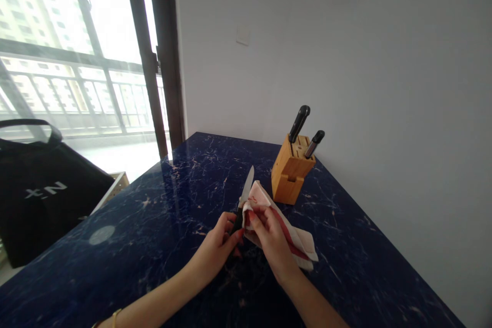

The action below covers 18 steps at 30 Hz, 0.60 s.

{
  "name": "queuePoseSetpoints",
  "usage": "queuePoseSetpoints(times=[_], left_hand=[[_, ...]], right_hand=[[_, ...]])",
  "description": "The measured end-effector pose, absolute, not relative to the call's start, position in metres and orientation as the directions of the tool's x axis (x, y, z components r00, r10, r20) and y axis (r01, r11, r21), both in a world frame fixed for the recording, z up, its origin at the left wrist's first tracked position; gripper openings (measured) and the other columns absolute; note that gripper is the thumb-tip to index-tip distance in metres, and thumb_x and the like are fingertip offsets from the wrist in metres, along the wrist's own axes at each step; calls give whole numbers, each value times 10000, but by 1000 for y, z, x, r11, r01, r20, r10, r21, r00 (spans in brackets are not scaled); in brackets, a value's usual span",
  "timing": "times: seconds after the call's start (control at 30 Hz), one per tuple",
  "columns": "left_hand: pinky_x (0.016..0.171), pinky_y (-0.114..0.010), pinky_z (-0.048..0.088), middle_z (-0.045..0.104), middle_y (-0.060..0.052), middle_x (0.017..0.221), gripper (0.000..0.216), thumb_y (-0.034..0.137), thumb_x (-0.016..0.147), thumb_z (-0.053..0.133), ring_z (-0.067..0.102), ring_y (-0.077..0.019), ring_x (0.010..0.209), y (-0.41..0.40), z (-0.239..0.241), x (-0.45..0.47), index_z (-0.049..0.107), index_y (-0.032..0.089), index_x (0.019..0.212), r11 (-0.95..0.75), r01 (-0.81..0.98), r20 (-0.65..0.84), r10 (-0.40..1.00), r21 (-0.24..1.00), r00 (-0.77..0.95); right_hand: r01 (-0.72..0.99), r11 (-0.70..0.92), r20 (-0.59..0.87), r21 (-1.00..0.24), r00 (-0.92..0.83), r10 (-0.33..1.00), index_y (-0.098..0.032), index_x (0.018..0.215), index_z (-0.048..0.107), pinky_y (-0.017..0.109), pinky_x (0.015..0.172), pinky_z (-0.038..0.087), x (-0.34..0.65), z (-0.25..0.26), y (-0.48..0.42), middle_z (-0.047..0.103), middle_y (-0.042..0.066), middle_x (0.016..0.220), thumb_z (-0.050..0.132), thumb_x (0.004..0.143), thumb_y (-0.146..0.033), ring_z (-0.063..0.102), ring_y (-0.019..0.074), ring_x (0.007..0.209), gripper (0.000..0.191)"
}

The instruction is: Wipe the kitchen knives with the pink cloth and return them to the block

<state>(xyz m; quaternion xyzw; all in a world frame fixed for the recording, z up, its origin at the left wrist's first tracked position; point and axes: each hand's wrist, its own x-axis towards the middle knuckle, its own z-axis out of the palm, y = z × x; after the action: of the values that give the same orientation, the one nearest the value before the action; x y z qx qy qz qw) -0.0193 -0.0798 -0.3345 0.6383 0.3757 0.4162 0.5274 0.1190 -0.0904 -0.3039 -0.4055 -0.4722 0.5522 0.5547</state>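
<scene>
My left hand (220, 243) is closed around the black handle of a kitchen knife (247, 184), whose blade points up and away from me. A white and red cloth (294, 243) is bunched in my right hand (271, 236), its fingers pinching a fold right beside the knife handle. The rest of the cloth hangs to the right and rests on the table. Just beyond it stands a wooden knife block (290, 174). Two black-handled tools, one thick (299, 124) and one thinner (315, 143), stick up from its slots.
The dark blue marble-patterned table (172, 215) meets a pale wall (346, 61) at the back and right. A black bag (49, 195) stands beyond the table's left edge, near a large window (69, 61). A switch plate (243, 35) is on the wall.
</scene>
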Motion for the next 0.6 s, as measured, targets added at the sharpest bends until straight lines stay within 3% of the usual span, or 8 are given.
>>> queuePoseSetpoints(times=[0.13,0.37,0.6], left_hand=[[432,-209,435,534,29,719,222,378,842,441,534,-107,514,-82,-331,-20,400,218,990,-149,114,95,918,982,385],[533,-255,493,559,-7,865,205,343,811,506,573,-113,578,-83,-332,-20,437,201,942,-191,83,126,861,978,494],[561,-256,476,560,14,805,167,322,796,530,595,-128,605,-84,-331,-21,434,198,854,-190,132,112,885,973,452]], right_hand=[[-212,87,97,-973,-34,995,-226,908,501,279,729,454,121,-309,-87,594,4,897,563,784,-375,577,142,814,203],[-230,71,69,-971,16,998,-210,762,459,283,689,431,124,-313,-85,597,-27,748,649,702,-303,566,143,710,220],[-232,80,96,-969,-56,994,-207,732,437,249,659,405,122,-308,-86,596,-39,751,719,615,-244,541,127,699,307]])
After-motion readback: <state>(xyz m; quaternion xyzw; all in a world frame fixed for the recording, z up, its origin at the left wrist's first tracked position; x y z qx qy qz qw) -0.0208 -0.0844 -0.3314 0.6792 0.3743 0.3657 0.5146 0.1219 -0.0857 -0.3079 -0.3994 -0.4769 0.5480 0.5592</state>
